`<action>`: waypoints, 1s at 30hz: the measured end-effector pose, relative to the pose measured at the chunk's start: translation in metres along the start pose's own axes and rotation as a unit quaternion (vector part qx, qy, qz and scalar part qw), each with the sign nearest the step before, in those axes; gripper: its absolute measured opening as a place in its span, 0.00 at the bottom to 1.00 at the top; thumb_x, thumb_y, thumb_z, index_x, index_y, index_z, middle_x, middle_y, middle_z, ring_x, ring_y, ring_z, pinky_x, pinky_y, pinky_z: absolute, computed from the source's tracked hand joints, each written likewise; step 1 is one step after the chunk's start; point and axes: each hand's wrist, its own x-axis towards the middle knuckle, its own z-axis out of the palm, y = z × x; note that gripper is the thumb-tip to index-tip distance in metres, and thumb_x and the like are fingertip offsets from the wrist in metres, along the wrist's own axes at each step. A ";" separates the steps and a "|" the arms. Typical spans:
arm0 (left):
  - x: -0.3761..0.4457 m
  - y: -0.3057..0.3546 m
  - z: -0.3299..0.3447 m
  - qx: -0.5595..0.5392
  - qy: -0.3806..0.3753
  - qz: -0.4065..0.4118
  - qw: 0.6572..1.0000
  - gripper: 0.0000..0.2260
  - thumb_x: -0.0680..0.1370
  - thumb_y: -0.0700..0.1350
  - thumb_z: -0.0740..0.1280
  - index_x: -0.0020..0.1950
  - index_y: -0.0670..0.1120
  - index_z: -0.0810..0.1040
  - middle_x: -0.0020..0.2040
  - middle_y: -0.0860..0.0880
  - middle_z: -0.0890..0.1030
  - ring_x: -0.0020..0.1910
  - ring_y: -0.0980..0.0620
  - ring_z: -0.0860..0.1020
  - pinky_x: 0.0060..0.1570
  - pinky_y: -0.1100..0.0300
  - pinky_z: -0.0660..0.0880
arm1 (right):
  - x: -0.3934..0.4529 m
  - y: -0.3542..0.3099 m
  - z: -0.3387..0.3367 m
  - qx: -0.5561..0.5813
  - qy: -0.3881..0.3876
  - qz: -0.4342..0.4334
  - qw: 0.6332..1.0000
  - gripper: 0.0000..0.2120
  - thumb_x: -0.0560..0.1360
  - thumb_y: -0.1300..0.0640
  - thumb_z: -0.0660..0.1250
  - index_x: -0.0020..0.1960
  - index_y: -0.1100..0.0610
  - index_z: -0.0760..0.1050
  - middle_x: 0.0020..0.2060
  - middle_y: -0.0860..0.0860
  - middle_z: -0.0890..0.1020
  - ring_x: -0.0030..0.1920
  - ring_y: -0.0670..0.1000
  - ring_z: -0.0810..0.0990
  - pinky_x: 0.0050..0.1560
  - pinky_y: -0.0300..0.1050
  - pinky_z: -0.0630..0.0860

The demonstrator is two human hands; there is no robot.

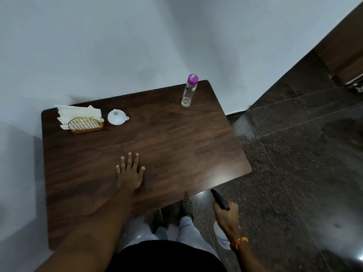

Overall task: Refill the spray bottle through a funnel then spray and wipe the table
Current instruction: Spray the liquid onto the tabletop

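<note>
My left hand (129, 171) lies flat, fingers spread, on the dark wooden table (167, 138) near its front edge. My right hand (225, 214) is off the table's front right corner, closed around the spray bottle (221, 201); the black nozzle points up toward the table, and the pale body hangs below my wrist. A white funnel (117, 117) rests at the back left of the table. A clear bottle with a purple cap (189, 90) stands upright at the back right corner.
A gold wire holder with white napkins (80, 119) sits at the back left, beside the funnel. A pale wall runs behind the table. Dark stone floor spreads to the right. My feet (170, 213) show under the front edge.
</note>
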 end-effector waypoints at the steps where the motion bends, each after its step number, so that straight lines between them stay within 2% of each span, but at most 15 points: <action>1: -0.001 -0.002 0.000 0.000 0.003 -0.002 1.000 0.31 0.86 0.62 0.50 0.85 0.56 0.42 0.85 0.50 0.39 0.84 0.42 0.38 0.80 0.38 0.40 | -0.002 0.000 0.005 -0.006 -0.012 -0.007 1.000 0.21 0.75 0.67 0.69 0.28 0.54 0.67 0.22 0.47 0.65 0.25 0.47 0.62 0.28 0.44 0.61; 4: -0.002 -0.001 0.000 0.004 0.001 -0.003 1.000 0.31 0.86 0.62 0.49 0.85 0.56 0.41 0.85 0.50 0.39 0.84 0.42 0.38 0.80 0.38 0.40 | -0.002 -0.002 0.014 -0.027 -0.049 -0.020 0.998 0.14 0.76 0.65 0.71 0.33 0.61 0.75 0.24 0.57 0.73 0.25 0.46 0.68 0.29 0.44 0.65; 6: -0.003 -0.001 -0.002 0.004 -0.001 -0.007 1.000 0.30 0.86 0.62 0.49 0.84 0.56 0.41 0.85 0.50 0.38 0.83 0.42 0.38 0.80 0.39 0.40 | -0.001 -0.006 0.023 -0.035 -0.074 -0.030 0.996 0.10 0.77 0.63 0.72 0.37 0.62 0.79 0.27 0.59 0.78 0.26 0.46 0.70 0.29 0.45 0.66; 8: -0.004 0.000 -0.003 0.004 0.002 -0.009 1.000 0.30 0.86 0.62 0.48 0.85 0.56 0.41 0.85 0.50 0.38 0.84 0.42 0.38 0.80 0.39 0.40 | 0.002 -0.014 0.033 -0.037 -0.089 -0.049 0.994 0.12 0.78 0.61 0.72 0.37 0.62 0.79 0.26 0.56 0.76 0.26 0.46 0.69 0.29 0.44 0.65; 11: -0.005 0.000 -0.003 0.005 0.003 -0.011 1.000 0.30 0.86 0.63 0.48 0.84 0.57 0.40 0.85 0.51 0.38 0.84 0.43 0.37 0.81 0.39 0.40 | 0.008 -0.037 0.047 -0.032 -0.097 -0.081 0.991 0.09 0.76 0.60 0.70 0.39 0.63 0.82 0.23 0.46 0.71 0.25 0.43 0.66 0.28 0.43 0.63; 13: -0.005 0.000 -0.004 0.002 0.003 -0.012 1.000 0.30 0.86 0.63 0.48 0.84 0.57 0.40 0.85 0.51 0.38 0.83 0.43 0.37 0.81 0.40 0.40 | 0.010 -0.058 0.057 -0.005 -0.096 -0.095 0.991 0.12 0.74 0.54 0.69 0.35 0.59 0.80 0.23 0.46 0.68 0.25 0.44 0.63 0.28 0.45 0.62; 16: -0.006 -0.001 -0.002 0.002 0.007 -0.010 1.000 0.30 0.86 0.63 0.49 0.84 0.58 0.40 0.85 0.52 0.38 0.84 0.43 0.37 0.80 0.40 0.40 | 0.019 -0.086 0.072 0.029 -0.102 -0.101 0.989 0.20 0.78 0.61 0.69 0.29 0.50 0.74 0.25 0.48 0.68 0.27 0.47 0.64 0.29 0.47 0.62; 18: -0.005 -0.002 -0.001 0.003 0.008 -0.011 1.000 0.30 0.85 0.63 0.49 0.84 0.58 0.40 0.85 0.52 0.39 0.84 0.44 0.38 0.81 0.40 0.41 | 0.030 -0.099 0.082 0.025 -0.103 -0.139 0.985 0.19 0.80 0.64 0.68 0.36 0.45 0.78 0.28 0.50 0.75 0.28 0.49 0.71 0.30 0.47 0.68; 20: -0.006 -0.002 -0.001 -0.001 0.011 -0.011 1.000 0.30 0.86 0.62 0.49 0.84 0.58 0.41 0.85 0.52 0.38 0.84 0.44 0.38 0.81 0.40 0.41 | 0.045 -0.109 0.091 0.018 -0.104 -0.178 0.978 0.07 0.80 0.64 0.69 0.49 0.53 0.82 0.38 0.55 0.82 0.37 0.53 0.81 0.38 0.52 0.77; 22: -0.006 -0.002 -0.001 -0.002 0.015 -0.013 1.000 0.30 0.86 0.62 0.49 0.84 0.58 0.41 0.85 0.53 0.38 0.84 0.44 0.38 0.81 0.40 0.40 | 0.062 -0.119 0.100 0.017 -0.104 -0.214 0.971 0.04 0.80 0.65 0.69 0.52 0.58 0.81 0.42 0.55 0.81 0.42 0.56 0.81 0.43 0.57 0.78; 26: -0.007 -0.001 0.001 0.008 0.028 -0.016 0.999 0.30 0.84 0.65 0.45 0.84 0.59 0.41 0.84 0.53 0.38 0.84 0.45 0.39 0.81 0.40 0.43 | 0.093 -0.161 0.118 0.067 -0.099 -0.288 0.950 0.11 0.80 0.69 0.67 0.58 0.57 0.81 0.50 0.54 0.83 0.51 0.54 0.83 0.52 0.49 0.80; 28: -0.007 -0.002 0.003 0.010 0.037 -0.014 0.999 0.33 0.80 0.67 0.39 0.84 0.59 0.41 0.84 0.54 0.38 0.84 0.45 0.39 0.80 0.40 0.43 | 0.113 -0.181 0.130 0.093 -0.092 -0.308 0.942 0.12 0.80 0.66 0.67 0.62 0.56 0.80 0.52 0.53 0.82 0.52 0.55 0.83 0.53 0.53 0.81; 30: -0.007 -0.002 0.002 0.007 0.046 -0.007 0.999 0.34 0.79 0.67 0.38 0.84 0.59 0.42 0.84 0.54 0.39 0.84 0.45 0.40 0.80 0.40 0.44 | 0.134 -0.199 0.144 0.112 -0.081 -0.321 0.937 0.14 0.80 0.61 0.67 0.65 0.54 0.78 0.54 0.53 0.81 0.51 0.61 0.82 0.50 0.62 0.82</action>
